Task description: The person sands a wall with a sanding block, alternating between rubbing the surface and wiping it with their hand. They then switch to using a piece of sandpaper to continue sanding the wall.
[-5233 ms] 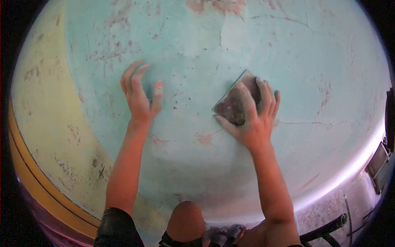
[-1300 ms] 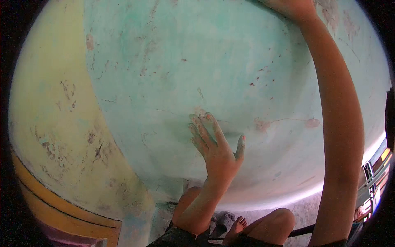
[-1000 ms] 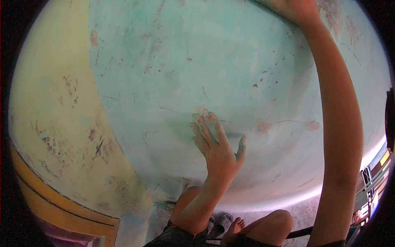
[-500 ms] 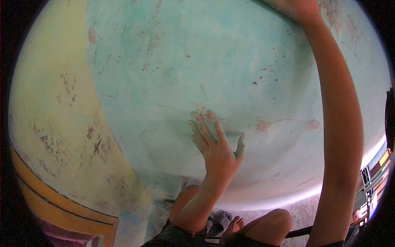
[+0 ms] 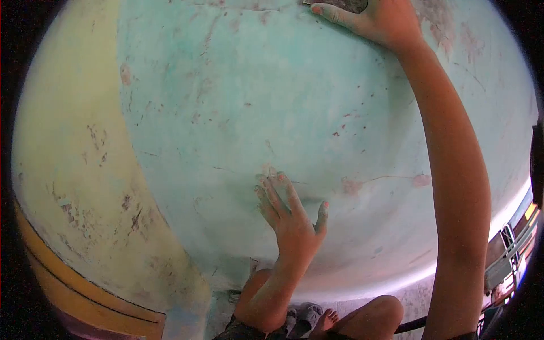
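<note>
My left hand (image 5: 292,218) lies on the pale green wall (image 5: 272,102), fingers spread and dusty, with its fingertips beside a small chipped spot and a thin crack. It holds nothing. My right hand (image 5: 388,22) reaches up to the top of the view. A dark grey, grainy flat piece, looking like sandpaper (image 5: 352,5), is under it against the wall, with the thumb stretched along its lower edge. The top edge of the view cuts off most of the other fingers and the rest of the piece.
At left is a yellow painted strip (image 5: 73,136) with peeling patches, above an orange frame (image 5: 85,283). My bent knees (image 5: 374,317) and a pair of grey shoes (image 5: 306,317) are low down. Metal bars (image 5: 513,249) stand at far right.
The view has tilted up slightly, so the wall marks sit lower. More of my right hand and the sandpaper now shows at the top. My left hand stays at the same chipped spot.
</note>
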Demonstrator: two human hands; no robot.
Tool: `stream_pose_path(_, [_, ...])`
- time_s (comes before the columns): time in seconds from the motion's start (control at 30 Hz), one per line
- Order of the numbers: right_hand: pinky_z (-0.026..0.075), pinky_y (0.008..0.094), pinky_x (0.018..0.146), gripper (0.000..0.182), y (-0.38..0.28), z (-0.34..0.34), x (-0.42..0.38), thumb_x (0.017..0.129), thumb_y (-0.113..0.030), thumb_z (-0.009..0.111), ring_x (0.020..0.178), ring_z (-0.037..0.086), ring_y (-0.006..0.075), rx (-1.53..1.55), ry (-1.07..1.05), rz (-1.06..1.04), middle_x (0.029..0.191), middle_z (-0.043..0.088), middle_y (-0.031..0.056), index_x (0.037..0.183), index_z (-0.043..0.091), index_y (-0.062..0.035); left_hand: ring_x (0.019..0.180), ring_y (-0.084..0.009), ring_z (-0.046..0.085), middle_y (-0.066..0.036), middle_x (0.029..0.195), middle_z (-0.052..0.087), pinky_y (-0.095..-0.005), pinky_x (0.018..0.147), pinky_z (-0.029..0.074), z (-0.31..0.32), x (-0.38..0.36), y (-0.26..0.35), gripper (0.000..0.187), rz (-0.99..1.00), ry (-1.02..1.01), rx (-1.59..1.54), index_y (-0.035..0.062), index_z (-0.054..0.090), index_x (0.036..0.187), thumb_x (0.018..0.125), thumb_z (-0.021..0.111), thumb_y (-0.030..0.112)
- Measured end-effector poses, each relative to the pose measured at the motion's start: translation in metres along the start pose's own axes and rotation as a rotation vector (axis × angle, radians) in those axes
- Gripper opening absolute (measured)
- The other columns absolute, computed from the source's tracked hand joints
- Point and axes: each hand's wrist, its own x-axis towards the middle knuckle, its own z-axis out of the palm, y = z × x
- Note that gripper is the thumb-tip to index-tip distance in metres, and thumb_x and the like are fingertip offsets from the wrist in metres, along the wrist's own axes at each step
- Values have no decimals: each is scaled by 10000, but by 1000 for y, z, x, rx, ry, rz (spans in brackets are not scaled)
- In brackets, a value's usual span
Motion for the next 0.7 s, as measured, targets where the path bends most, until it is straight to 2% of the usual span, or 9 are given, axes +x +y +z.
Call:
stream_pose_path(0.23, [366, 485, 1127, 860, 15, 7, 8, 724, -557, 799, 1380, 393, 371, 58, -36, -14, 1474, 416, 177, 1390, 503, -101, 1439, -613, 36, -394, 1573, -10, -699, 1121, 133, -3, 0, -2, 1052, -6, 8, -22, -21, 24, 1570, 884, 691, 418])
stream_pose_path(0.33, [373, 481, 1123, 861, 16, 9, 7, 720, -556, 804, 1375, 401, 371, -1, -76, 69, 1467, 421, 182, 1386, 507, -98, 1434, -620, 37, -395, 1572, -8, -699, 1122, 131, -2, 0, 0, 1047, -5, 4, -29, -22, 34, 1569, 883, 690, 417])
stream_pose_path(0.4, [392, 479, 1108, 847, 23, 19, 6, 730, -555, 799, 1350, 433, 363, -5, 49, -50, 1457, 434, 176, 1382, 512, -98, 1433, -624, 38, -396, 1572, -8, -699, 1123, 128, -2, 0, -2, 1044, -5, 10, -9, -23, 40, 1569, 882, 691, 416])
stream_pose_path(0.6, [402, 479, 1100, 843, 18, 9, 6, 734, -554, 797, 1337, 447, 360, 131, 75, 27, 1451, 442, 172, 1382, 512, -96, 1436, -616, 47, -402, 1570, -1, -697, 1124, 131, -1, -1, -5, 1036, 11, 9, 10, -19, 57, 1572, 881, 685, 429])
stream_pose_path(0.7, [407, 479, 1095, 840, 15, 9, 5, 737, -553, 795, 1329, 455, 358, 98, 52, 29, 1448, 447, 170, 1383, 512, -96, 1445, -601, 43, -395, 1573, 9, -690, 1127, 133, 2, -2, -3, 1034, 10, -1, -23, -20, 62, 1571, 882, 678, 443])
